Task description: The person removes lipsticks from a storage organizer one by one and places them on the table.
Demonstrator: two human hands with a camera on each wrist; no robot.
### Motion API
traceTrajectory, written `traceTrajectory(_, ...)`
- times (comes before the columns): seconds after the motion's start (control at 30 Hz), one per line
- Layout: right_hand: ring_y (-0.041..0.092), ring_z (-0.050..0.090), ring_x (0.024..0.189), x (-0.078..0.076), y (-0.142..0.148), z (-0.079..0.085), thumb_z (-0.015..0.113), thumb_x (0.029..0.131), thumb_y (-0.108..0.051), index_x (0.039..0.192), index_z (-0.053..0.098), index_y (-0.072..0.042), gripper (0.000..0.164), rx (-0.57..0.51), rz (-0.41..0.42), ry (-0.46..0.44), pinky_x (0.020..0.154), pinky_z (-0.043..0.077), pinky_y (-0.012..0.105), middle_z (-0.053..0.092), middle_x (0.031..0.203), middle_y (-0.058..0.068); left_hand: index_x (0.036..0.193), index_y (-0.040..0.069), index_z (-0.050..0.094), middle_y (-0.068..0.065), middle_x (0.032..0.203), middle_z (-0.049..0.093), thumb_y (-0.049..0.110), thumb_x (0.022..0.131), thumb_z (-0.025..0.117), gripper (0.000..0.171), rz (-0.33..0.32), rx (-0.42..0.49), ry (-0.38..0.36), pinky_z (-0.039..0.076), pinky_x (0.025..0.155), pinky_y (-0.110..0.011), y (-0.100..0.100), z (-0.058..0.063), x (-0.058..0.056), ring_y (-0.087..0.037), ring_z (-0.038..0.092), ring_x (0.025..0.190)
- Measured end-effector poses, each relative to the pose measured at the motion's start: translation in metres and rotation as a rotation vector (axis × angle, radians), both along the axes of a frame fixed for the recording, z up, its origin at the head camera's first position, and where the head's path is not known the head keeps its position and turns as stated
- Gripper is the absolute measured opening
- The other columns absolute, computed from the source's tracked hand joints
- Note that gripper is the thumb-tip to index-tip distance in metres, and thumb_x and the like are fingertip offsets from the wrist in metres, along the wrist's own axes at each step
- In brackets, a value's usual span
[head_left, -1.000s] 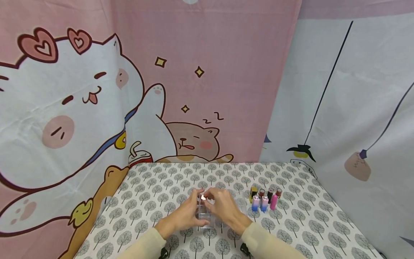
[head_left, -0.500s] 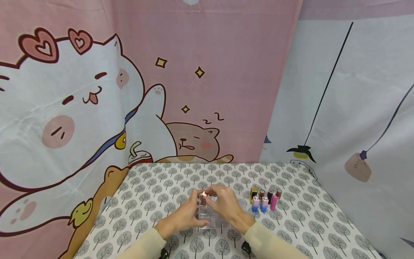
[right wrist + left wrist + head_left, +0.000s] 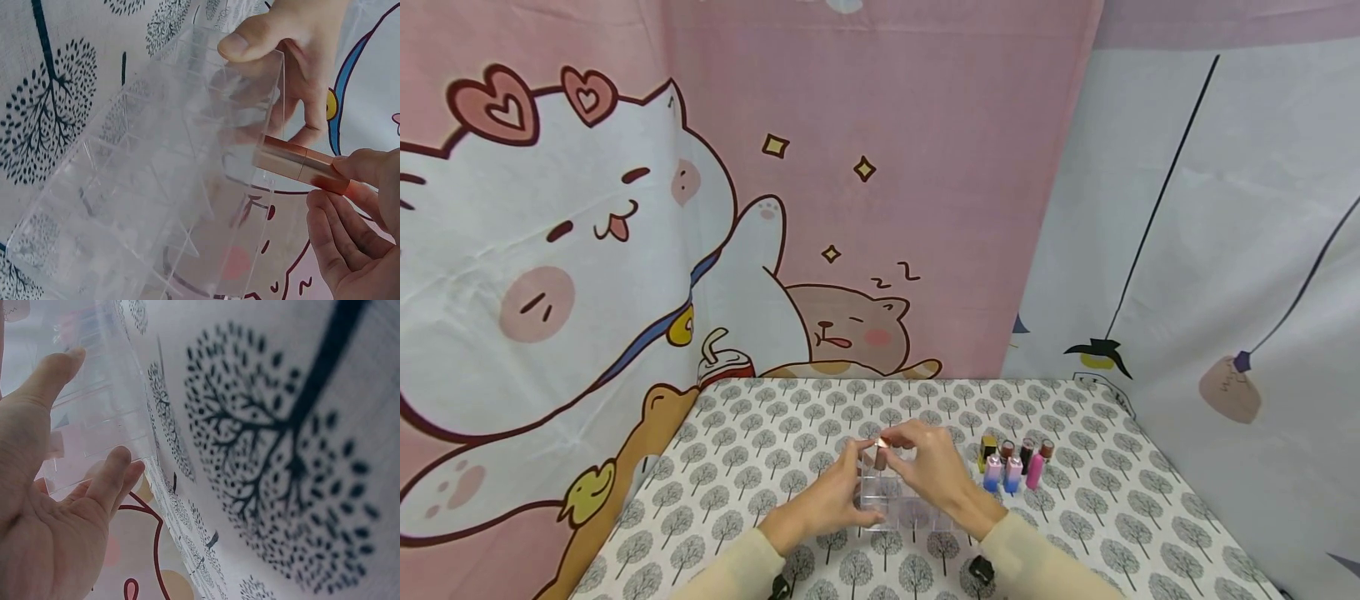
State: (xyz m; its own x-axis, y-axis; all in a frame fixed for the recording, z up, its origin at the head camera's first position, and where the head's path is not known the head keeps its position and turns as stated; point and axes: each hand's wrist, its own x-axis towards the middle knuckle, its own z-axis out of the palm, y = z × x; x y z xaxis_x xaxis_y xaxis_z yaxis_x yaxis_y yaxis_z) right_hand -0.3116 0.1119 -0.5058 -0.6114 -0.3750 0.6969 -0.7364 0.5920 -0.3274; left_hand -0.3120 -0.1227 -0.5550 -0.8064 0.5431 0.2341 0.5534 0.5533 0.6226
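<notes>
A clear plastic organizer (image 3: 880, 507) with square compartments stands on the cloth between the hands. My left hand (image 3: 826, 497) grips its left end, thumb on the near side and fingers at the far side. With thumb and fingertips, my right hand (image 3: 931, 468) pinches one end of a shiny copper lipstick tube (image 3: 303, 164) above the organizer's back left corner. The tube's free end is at the rim of a compartment there; how far inside it reaches, I cannot tell. In the right wrist view the left thumb (image 3: 240, 47) presses the organizer's edge.
Right of the organizer stand several cosmetics: two pink-and-blue tubes (image 3: 1003, 473), a bright pink tube (image 3: 1035, 471), a black-and-yellow one (image 3: 987, 452) and brown-capped ones behind. A tree-print cloth (image 3: 760, 433) covers the table. A cartoon curtain (image 3: 925, 208) hangs behind.
My right hand has shifted slightly up and to the right with the lipstick tube, and more of the tube shows. The left hand has stayed in place on the organizer.
</notes>
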Motion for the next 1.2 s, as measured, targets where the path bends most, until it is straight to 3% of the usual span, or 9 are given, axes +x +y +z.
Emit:
traceTrajectory(0.2, 0.020, 0.087, 0.091, -0.001, 0.008, 0.004, 0.096, 0.094, -0.008, 0.117, 0.089, -0.007, 0.024, -0.014, 0.011, 0.024, 0.084, 0.075, 0.029, 0.090, 0.109, 0.008, 0.172, 0.008, 0.026, -0.028, 0.159, 0.058, 0.032, 0.088, 0.105, 0.118, -0.006, 0.014, -0.035, 0.071, 0.099, -0.029, 0.000, 0.000, 0.001, -0.028, 0.080, 0.114)
traceTrajectory(0.47, 0.019, 0.086, 0.091, 0.004, 0.022, 0.010, 0.096, 0.094, -0.005, 0.119, 0.089, -0.007, 0.025, -0.033, 0.007, 0.048, 0.083, 0.075, 0.029, 0.088, 0.109, 0.007, 0.175, 0.006, 0.024, -0.030, 0.164, 0.054, 0.032, 0.089, 0.104, 0.120, 0.002, 0.023, -0.066, 0.072, 0.106, -0.033, 0.000, 0.001, 0.002, -0.040, 0.079, 0.129)
traceTrajectory(1.0, 0.019, 0.087, 0.088, 0.009, 0.060, 0.014, 0.097, 0.090, 0.001, 0.115, 0.090, -0.004, 0.026, -0.093, -0.017, 0.104, 0.081, 0.072, 0.021, 0.089, 0.109, 0.009, 0.177, 0.007, 0.021, -0.028, 0.166, 0.055, 0.035, 0.089, 0.105, 0.125, 0.023, 0.005, -0.073, 0.070, 0.113, -0.040, 0.000, 0.000, 0.003, -0.039, 0.078, 0.131)
traceTrajectory(1.2, 0.021, 0.087, 0.089, 0.009, 0.072, 0.017, 0.096, 0.090, 0.003, 0.115, 0.089, -0.002, 0.027, -0.094, -0.026, 0.116, 0.081, 0.074, 0.027, 0.089, 0.109, 0.009, 0.177, 0.006, 0.021, -0.028, 0.167, 0.055, 0.035, 0.088, 0.105, 0.125, 0.030, -0.002, -0.072, 0.070, 0.111, -0.040, 0.000, 0.001, 0.004, -0.036, 0.078, 0.126)
